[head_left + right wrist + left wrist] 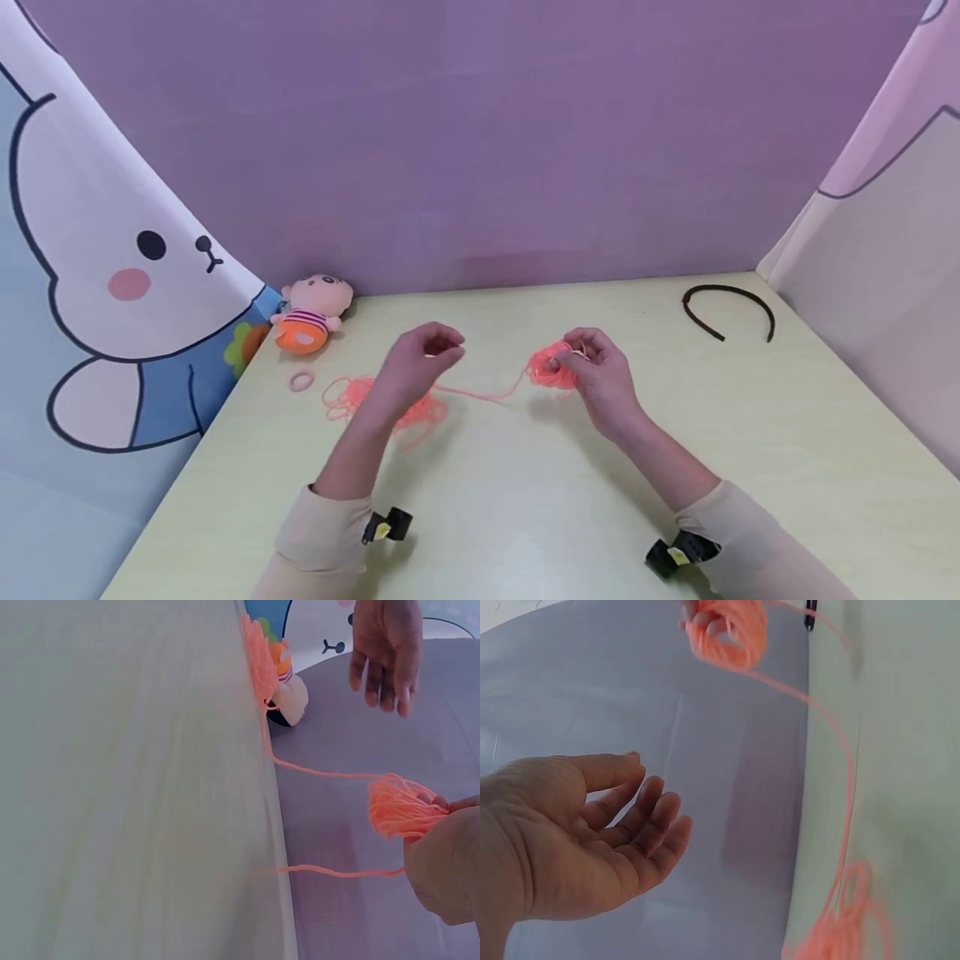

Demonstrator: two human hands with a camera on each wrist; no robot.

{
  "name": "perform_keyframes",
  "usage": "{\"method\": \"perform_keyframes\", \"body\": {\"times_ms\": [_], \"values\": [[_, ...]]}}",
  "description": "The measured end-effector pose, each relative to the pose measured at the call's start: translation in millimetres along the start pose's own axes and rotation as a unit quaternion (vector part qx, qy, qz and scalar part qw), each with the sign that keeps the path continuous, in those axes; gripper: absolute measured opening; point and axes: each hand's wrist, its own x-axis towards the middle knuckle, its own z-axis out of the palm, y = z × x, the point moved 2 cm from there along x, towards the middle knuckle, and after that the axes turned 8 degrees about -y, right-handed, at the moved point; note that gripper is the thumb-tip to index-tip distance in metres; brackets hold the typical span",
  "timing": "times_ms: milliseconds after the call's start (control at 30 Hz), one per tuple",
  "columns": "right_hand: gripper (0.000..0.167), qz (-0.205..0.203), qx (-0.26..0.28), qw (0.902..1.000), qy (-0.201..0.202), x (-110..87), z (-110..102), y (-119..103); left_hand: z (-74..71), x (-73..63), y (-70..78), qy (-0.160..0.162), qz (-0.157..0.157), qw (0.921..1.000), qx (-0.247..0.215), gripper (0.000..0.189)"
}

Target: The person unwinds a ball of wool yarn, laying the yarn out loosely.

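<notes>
My right hand (603,379) grips a wound bundle of coral yarn (551,367) above the table. In the right wrist view the loops of this bundle (401,810) hang out from the fingers, and a loose tail trails below it. A single strand (487,395) runs from the bundle to a loose heap of the same yarn (351,396) on the left of the table. My left hand (420,367) is raised over that heap, partly hiding it. Its fingers (660,814) are loosely bent and nothing is between them in the left wrist view.
A plush doll (309,312) with a striped top sits at the table's back left corner. Near it lies a pink ring (301,382). A black headband (727,289) lies at the back right. Purple cloth (480,150) hangs behind the pale table (510,517).
</notes>
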Motion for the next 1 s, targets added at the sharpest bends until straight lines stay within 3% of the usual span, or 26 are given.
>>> {"method": "perform_keyframes", "body": {"times_ms": [300, 467, 1000], "values": [[0.023, 0.013, -0.005, 0.9999, -0.008, -4.2, 3, 2, 55.3, 15.2, 27.1, -0.041, 0.034, 0.9984, -0.021, 0.015], [0.021, 0.012, -0.01, 0.9997, -0.021, -5.5, 6, 3, 74.2, 18.9, 33.0, -0.05, 0.044, 0.9978, 0.001, 0.021], [0.023, 0.005, -0.014, 0.999, -0.043, -7.4, 8, 9, 76.9, 14.2, 25.0, -0.05, 0.049, 0.9975, 0.012, 0.006]]}}
